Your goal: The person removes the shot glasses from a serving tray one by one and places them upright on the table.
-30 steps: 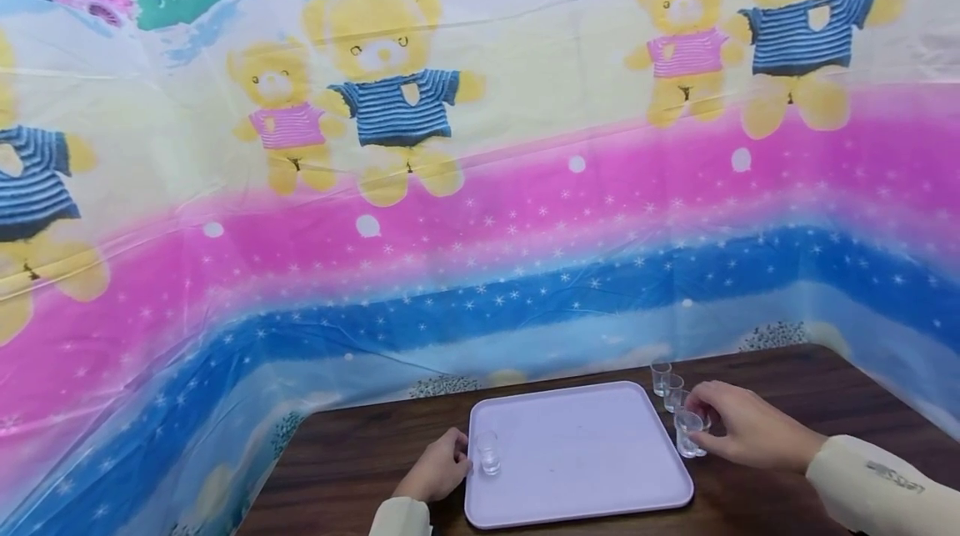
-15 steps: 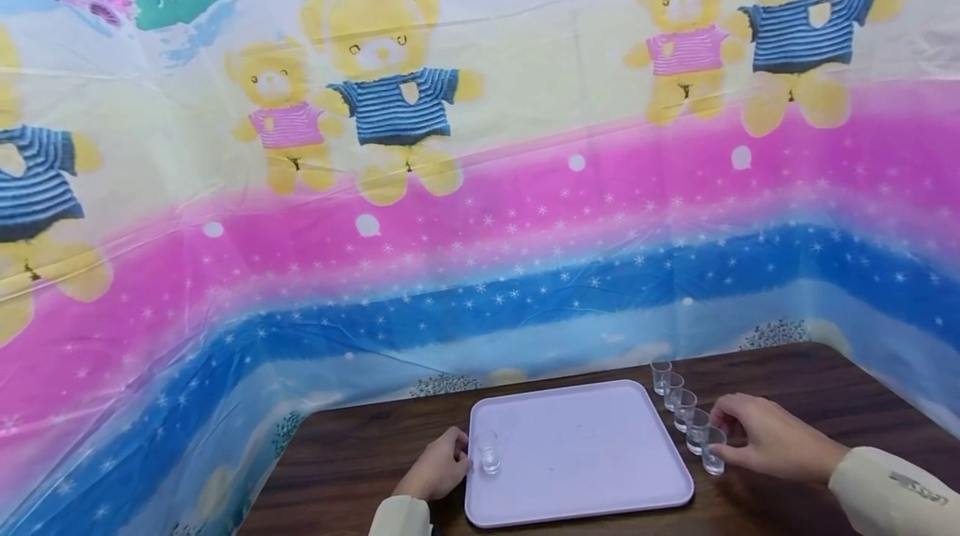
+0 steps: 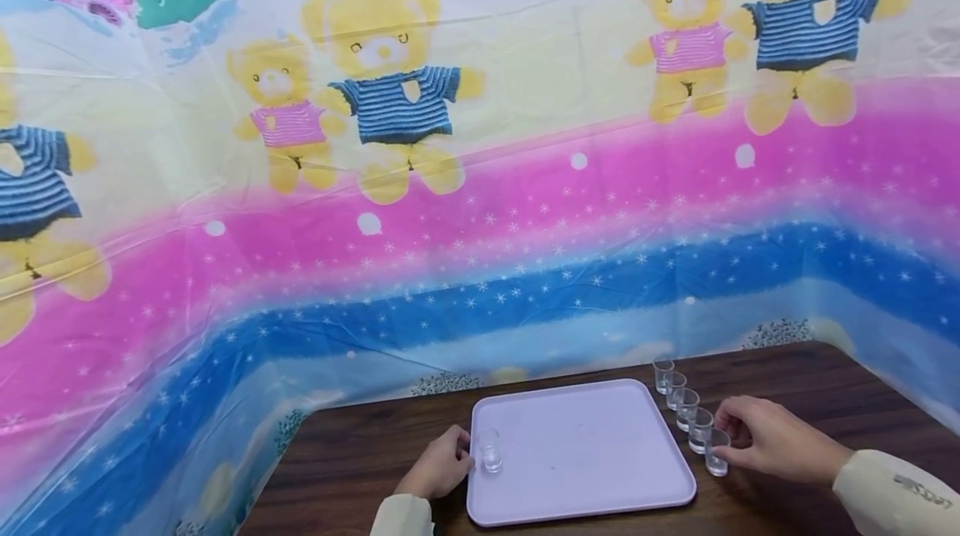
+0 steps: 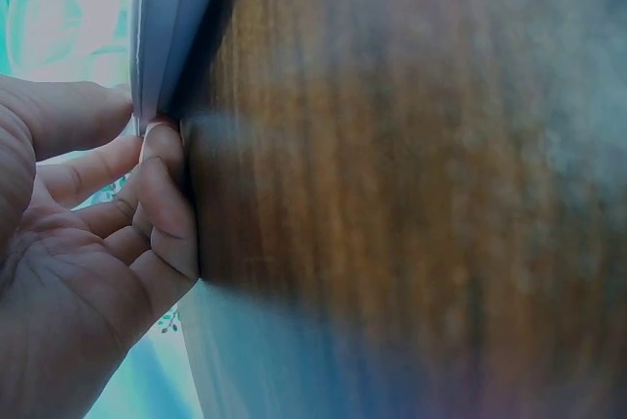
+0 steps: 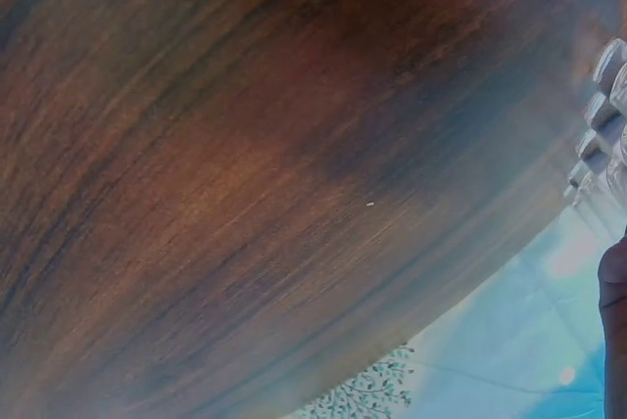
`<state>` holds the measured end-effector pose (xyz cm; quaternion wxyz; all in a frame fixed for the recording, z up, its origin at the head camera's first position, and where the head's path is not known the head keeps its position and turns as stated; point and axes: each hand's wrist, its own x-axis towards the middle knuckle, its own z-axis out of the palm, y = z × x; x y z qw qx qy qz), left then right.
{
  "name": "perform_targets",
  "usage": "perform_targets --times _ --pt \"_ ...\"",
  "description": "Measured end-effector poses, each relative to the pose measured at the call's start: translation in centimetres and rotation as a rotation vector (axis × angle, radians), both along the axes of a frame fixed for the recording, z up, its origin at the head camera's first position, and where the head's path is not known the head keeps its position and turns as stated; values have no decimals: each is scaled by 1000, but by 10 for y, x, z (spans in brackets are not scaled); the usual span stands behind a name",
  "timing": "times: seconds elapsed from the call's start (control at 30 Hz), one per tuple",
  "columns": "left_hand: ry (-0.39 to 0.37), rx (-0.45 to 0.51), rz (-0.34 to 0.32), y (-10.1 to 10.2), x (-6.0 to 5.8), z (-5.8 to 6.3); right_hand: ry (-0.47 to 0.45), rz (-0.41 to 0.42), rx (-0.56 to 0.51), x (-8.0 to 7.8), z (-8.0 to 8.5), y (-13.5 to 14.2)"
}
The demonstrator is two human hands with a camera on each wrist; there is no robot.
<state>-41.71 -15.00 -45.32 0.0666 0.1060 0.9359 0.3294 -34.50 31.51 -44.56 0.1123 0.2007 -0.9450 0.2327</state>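
Observation:
Beside the tray's right edge, my right hand [image 3: 776,440] pinches the nearest clear shot glass [image 3: 717,457] between thumb and fingers. That glass stands at the near end of a slanting row of several like it, such as the farthest glass [image 3: 663,375]. In the right wrist view only a finger [image 5: 615,287] and part of the glasses [image 5: 600,150] show at the right edge. My left hand [image 3: 442,465] holds the left rim of the pale lilac tray [image 3: 585,453], thumb over the rim [image 4: 167,27] and fingers curled against its side. Near that rim stands another clear glass [image 3: 491,451].
The dark wooden table [image 3: 352,453] carries the tray and glasses. Behind it hangs a printed cloth [image 3: 525,227] with bears and pink and blue bands, reaching down to the table's back edge.
A second ago my right hand was farther left, covering part of the row. It moved right and toward me, and the nearest glass now lines up at the row's end. My left hand stays put.

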Motion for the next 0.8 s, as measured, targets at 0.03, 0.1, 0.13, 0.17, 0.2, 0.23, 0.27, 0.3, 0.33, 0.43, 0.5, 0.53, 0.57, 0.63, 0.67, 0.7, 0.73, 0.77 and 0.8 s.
perform_targets --times 0.03,0.1,0.13,0.17,0.2,0.23,0.27,0.3,0.33,0.43,0.5,0.53,0.57,0.63,0.67,0.7,0.73,0.77,0.8 --pt "1 0 1 0 0 0 26 -5 5 0 1 -1" --pt "4 -1 4 -1 0 -1 93 -15 7 0 4 -3" --pt "3 -2 6 -1 0 -1 127 -23 5 0 6 -4" --pt "1 -1 8 -1 0 -1 157 -28 2 -1 8 -6" --pt "1 0 9 -1 0 -1 187 -32 1 -2 9 -8" --pt "0 0 9 0 0 -1 213 -30 -4 -3 11 -10" --pt "-1 0 10 0 0 -1 220 -28 -14 -5 13 -13" --pt "-2 0 10 0 0 -1 225 -26 -20 -6 15 -16" --pt "-3 0 10 0 1 0 221 -22 -25 -8 17 -19" --pt "-1 -4 9 0 1 0 194 -2 -31 -13 22 -31" --pt "-1 -3 5 0 2 0 175 12 -35 -16 25 -41" --pt "1 -2 2 0 2 0 165 21 -37 -17 26 -47" --pt "4 -3 -2 0 2 1 158 28 -40 -19 27 -53" --pt "5 1 -5 0 2 0 145 43 -53 -23 29 -65" --pt "9 0 -7 0 2 0 135 51 -64 -25 30 -72" --pt "11 -1 -6 0 2 0 128 61 -72 -28 30 -80" --pt "14 -2 -5 0 1 0 119 69 -83 -31 31 -87" --pt "13 -3 -2 0 1 0 106 79 -99 -33 31 -95" --pt "11 -2 1 1 1 0 91 91 -118 -36 31 -104"
